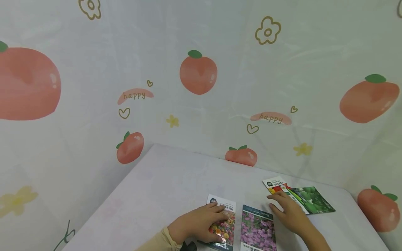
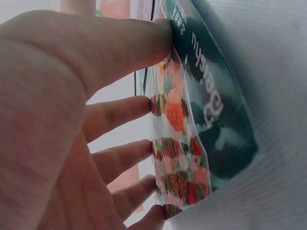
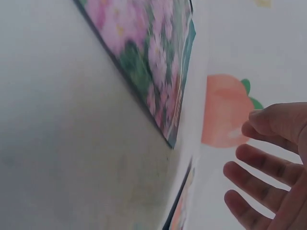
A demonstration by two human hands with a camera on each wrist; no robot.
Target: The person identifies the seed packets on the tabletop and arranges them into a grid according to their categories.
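Observation:
A flat packet printed with orange and red flowers (image 1: 230,225) lies on the table at the lower middle of the head view. My left hand (image 1: 201,223) rests on it with spread fingers. In the left wrist view the fingertips and thumb press the flower picture of this packet (image 2: 175,120), and its dark green end band is uncovered. To its right lies a packet with pink-purple flowers (image 1: 258,228). My right hand (image 1: 292,214) is held over the table to the right of that packet, fingers loosely bent and holding nothing, as the right wrist view also shows.
Beyond the right hand, a packet with red flowers (image 1: 274,182) and a green leafy packet (image 1: 315,200) overlap on the white table (image 1: 176,174). A light curtain (image 1: 201,28) printed with peaches stands behind the table. A small black object (image 1: 189,246) is near the left wrist.

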